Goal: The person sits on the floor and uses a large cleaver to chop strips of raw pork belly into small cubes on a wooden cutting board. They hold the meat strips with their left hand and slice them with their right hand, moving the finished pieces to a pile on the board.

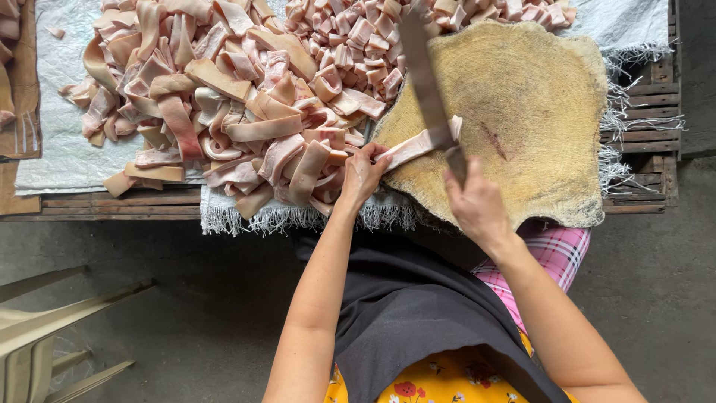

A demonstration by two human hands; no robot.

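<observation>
We log 1 pork-skin strip [419, 145] at 9 o'clock on the chopping block [537, 112], pinched by left hand [363, 173]; right hand [476, 203] closed around cleaver [429, 89] across it; strip heap [224, 112] at 10.

Head camera — steeply downward, close overhead.

knife [431, 93] blurred, tip cut off

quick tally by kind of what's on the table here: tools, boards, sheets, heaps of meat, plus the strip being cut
knife: 1, in the right hand
round wooden chopping board: 1
white woven sheet: 1
heap of long meat strips: 1
heap of small cut pieces: 1
strip on the board, held by the left hand: 1
total: 6
</observation>
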